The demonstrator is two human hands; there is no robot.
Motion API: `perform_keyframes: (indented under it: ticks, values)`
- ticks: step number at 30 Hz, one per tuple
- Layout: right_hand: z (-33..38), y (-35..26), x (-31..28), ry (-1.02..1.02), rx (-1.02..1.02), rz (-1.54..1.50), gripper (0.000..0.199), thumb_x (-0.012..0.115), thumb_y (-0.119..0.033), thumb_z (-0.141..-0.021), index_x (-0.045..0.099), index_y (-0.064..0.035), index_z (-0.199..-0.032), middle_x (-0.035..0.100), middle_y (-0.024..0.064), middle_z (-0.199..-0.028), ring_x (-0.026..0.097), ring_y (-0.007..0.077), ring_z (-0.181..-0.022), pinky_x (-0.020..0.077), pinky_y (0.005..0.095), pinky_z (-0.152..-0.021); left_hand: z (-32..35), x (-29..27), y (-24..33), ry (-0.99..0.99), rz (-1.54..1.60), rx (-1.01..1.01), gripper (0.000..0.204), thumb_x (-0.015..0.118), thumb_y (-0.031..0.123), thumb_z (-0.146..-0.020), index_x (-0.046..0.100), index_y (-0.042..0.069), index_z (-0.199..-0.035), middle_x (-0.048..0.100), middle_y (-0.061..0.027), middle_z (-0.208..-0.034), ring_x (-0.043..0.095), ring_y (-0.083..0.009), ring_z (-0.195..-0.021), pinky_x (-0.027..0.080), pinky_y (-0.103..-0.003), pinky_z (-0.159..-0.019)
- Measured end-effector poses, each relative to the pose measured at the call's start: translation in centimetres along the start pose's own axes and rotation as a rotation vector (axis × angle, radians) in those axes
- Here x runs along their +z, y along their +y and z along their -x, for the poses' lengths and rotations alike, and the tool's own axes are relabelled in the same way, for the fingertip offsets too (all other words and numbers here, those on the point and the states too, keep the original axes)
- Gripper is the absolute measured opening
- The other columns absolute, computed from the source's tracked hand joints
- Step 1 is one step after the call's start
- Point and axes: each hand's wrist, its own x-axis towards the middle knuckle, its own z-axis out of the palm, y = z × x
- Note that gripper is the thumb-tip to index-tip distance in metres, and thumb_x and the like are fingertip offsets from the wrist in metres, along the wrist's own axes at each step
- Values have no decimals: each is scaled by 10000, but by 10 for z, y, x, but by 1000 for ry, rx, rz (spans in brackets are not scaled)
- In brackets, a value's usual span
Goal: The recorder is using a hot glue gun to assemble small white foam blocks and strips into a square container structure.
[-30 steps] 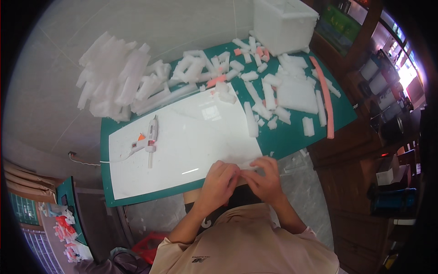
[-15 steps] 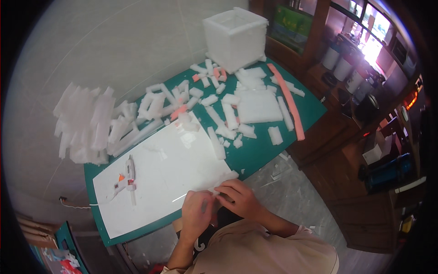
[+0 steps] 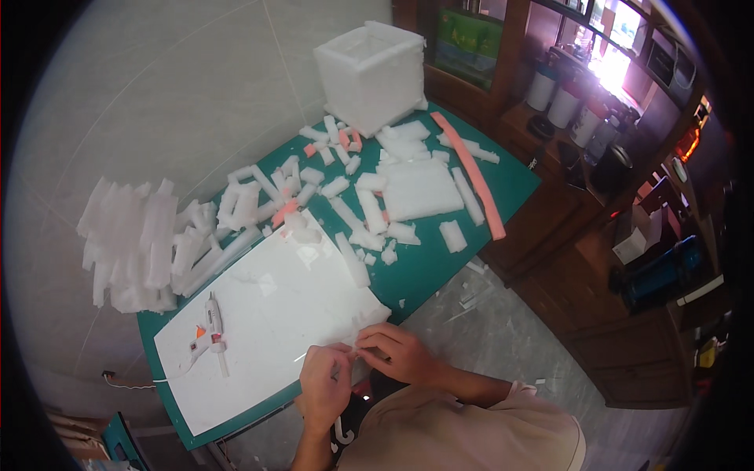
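Close together at the near edge of the table, my left hand [image 3: 326, 385] and my right hand [image 3: 399, 355] meet at the fingertips. Both are closed in a pinch on a small white foam piece [image 3: 353, 353], mostly covered by my fingers. Just beyond my right hand lies a white foam strip [image 3: 375, 316]; whether it joins the pinched piece I cannot tell. Under and ahead of my hands is a glossy white board [image 3: 267, 330]. On its left part rests a white hot glue gun [image 3: 212, 322] with an orange trigger and a glue stick standing out of its back.
A green table [image 3: 440, 271] carries the board. White foam strips [image 3: 129, 243] are piled at the left, with scraps across the back. A white foam box [image 3: 369, 78] stands at the far corner, near a flat foam slab [image 3: 424, 188] and a long pink strip [image 3: 471, 173]. Wooden cabinets [image 3: 534, 228] border the right.
The view has shifted, so the table and its things appear further left and slightly lower. My hands stay pinched together at the table's near edge. The glue gun has not moved on the board.
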Motion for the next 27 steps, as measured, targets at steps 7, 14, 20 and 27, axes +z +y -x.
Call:
perform_keyframes:
  ticks: [7, 14, 20, 27]
  values:
    - [-1, 4, 8, 89, -151, 113, 172, 669, -14, -755, 594, -30, -909, 605, 96, -940, 613, 265, -872, 505, 336, -749, -4, 0, -3, 50, -1, 87, 203, 685, -50, -724, 500, 31, -704, 653, -98, -822, 562, -235, -669, 459, -292, -588]
    - [-4, 2, 13, 95, -159, 127, 163, 665, -3, -759, 597, -18, -907, 605, 95, -940, 616, 258, -854, 509, 332, -743, -1, -7, -4, 26, -18, 69, 212, 682, -51, -718, 489, 37, -704, 653, -93, -837, 568, -254, -718, 470, -315, -585]
    - [-8, -3, 17, -22, 5, -58, 104, 627, 2, -806, 591, -16, -902, 631, 120, -927, 621, 273, -857, 497, 328, -766, 8, -22, -14, 10, -45, 96, 151, 646, -24, -753, 512, 35, -717, 637, -88, -849, 534, -281, -736, 442, -356, -626]
    - [-16, -6, 12, -45, 135, -95, 400, 624, -39, -807, 515, -21, -1191, 513, 163, -1225, 496, 285, -1128, 466, 340, -826, 28, -46, -35, 136, -3, 59, 101, 637, -35, -752, 568, 39, -765, 639, -73, -869, 541, -267, -767, 441, -355, -668]
